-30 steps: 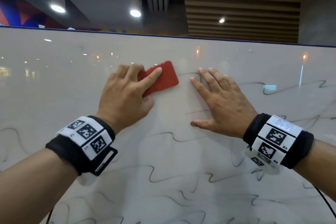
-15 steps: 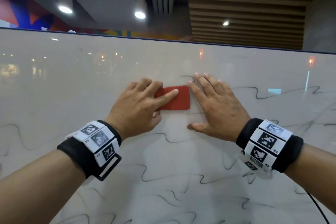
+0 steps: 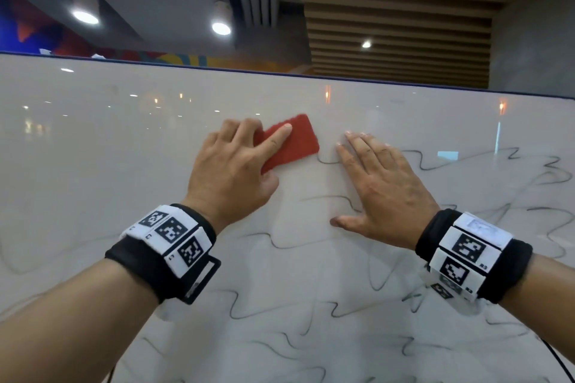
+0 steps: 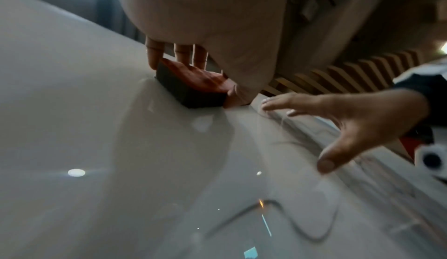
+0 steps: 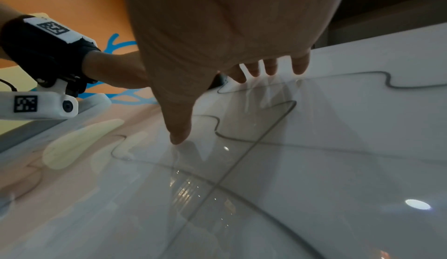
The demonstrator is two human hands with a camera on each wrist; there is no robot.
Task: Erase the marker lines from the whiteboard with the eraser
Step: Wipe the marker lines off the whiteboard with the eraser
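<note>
Since half a second ago my left hand (image 3: 230, 174) has swept the eraser (image 3: 291, 141) up-left, fingers gripping it on the whiteboard (image 3: 93, 165), right hand (image 3: 385, 193) spread flat; mid-wipe, next stroke goes right onto the marker lines (image 3: 329, 162).

One eraser (image 3: 291, 142), one whiteboard (image 3: 124, 165), two hands

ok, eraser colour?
Red on top, dark along its side; the eraser shows best in the head view, under the left hand.
</note>
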